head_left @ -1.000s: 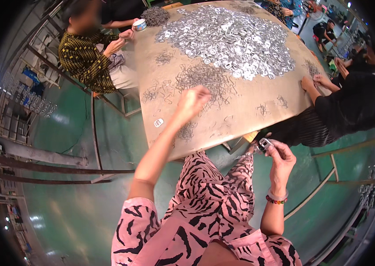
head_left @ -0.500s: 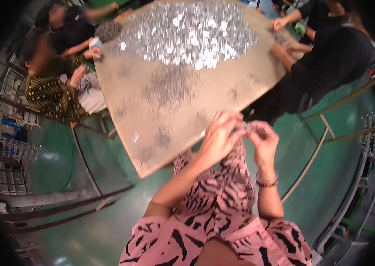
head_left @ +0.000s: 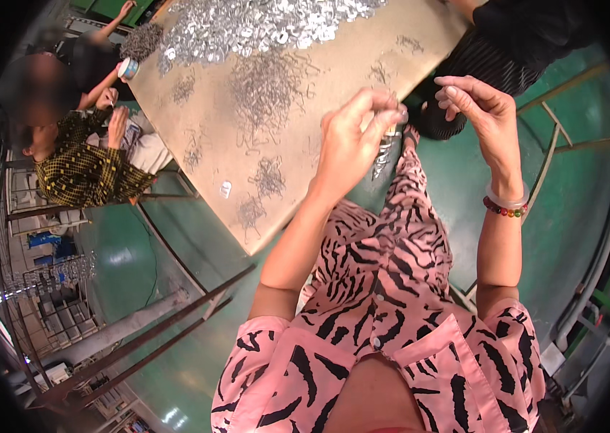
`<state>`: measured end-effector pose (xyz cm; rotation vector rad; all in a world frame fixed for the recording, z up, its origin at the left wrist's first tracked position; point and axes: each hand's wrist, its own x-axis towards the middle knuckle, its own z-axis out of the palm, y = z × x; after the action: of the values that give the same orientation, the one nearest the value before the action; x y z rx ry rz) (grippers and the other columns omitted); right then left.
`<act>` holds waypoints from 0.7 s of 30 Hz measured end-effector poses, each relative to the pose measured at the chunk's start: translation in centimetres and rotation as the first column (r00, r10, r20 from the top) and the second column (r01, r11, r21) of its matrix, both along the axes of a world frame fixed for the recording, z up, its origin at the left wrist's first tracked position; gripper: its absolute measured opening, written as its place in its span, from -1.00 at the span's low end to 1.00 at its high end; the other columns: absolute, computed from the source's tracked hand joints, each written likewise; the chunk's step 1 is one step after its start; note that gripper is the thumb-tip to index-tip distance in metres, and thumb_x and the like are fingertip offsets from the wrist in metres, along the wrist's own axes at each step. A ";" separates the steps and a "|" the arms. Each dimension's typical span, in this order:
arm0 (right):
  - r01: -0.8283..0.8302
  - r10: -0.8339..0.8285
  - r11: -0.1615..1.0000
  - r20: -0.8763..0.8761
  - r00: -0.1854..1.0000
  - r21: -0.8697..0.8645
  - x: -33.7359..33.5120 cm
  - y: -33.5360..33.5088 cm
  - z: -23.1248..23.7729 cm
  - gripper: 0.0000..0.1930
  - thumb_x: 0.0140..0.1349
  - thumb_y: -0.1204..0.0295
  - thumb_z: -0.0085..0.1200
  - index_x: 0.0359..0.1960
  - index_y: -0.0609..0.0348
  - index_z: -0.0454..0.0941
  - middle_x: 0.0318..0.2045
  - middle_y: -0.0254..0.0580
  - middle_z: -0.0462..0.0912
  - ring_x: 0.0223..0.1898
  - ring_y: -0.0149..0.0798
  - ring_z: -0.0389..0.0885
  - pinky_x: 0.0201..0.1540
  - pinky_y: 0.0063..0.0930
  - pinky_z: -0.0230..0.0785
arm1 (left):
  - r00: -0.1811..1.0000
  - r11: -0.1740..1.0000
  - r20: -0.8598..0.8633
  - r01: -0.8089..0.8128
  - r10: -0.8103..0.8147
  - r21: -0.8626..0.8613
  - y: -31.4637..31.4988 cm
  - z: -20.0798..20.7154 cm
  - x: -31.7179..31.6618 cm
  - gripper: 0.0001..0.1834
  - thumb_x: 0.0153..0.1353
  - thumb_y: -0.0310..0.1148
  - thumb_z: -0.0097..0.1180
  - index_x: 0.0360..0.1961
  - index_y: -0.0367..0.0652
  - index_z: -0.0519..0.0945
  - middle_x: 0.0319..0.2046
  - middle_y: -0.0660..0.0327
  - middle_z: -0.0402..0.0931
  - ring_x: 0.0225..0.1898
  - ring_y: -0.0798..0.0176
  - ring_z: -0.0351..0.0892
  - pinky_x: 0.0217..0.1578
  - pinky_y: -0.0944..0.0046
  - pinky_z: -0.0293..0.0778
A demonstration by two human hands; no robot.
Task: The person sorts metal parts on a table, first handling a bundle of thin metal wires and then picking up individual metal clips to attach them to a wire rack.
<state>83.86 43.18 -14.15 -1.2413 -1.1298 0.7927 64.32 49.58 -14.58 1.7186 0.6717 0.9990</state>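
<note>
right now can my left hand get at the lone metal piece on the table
Probably yes: only low wire bits seem to lie on the table between your left hand and the lone metal piece, leaving the way over them free.

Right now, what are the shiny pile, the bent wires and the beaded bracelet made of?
Shiny pile: likely metal, bright and smooth, since it throws back glints.
Bent wires: probably metal too, duller grey; they look thin and hold their curved shapes.
Beaded bracelet: glossy coloured beads; glass, stone or plastic, I can't tell.
</note>
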 end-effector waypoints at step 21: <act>0.232 -0.242 0.968 0.610 0.754 0.098 -3.2 32.3 -16.5 -0.83 -0.01 0.51 0.14 -0.39 0.37 0.52 -0.33 0.18 0.54 -0.35 0.02 0.53 -0.11 -0.20 0.33 | 0.998 0.992 -0.025 -0.055 0.059 0.114 -1.1 -7.6 -0.9 -0.90 0.08 -0.61 0.05 -0.33 -0.31 0.47 -0.35 0.04 0.49 -0.29 0.03 0.48 -0.21 0.19 0.40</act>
<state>80.66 75.48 -30.66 -1.6566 -1.4522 0.1620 63.42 48.44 -22.16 1.8242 0.6969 1.0723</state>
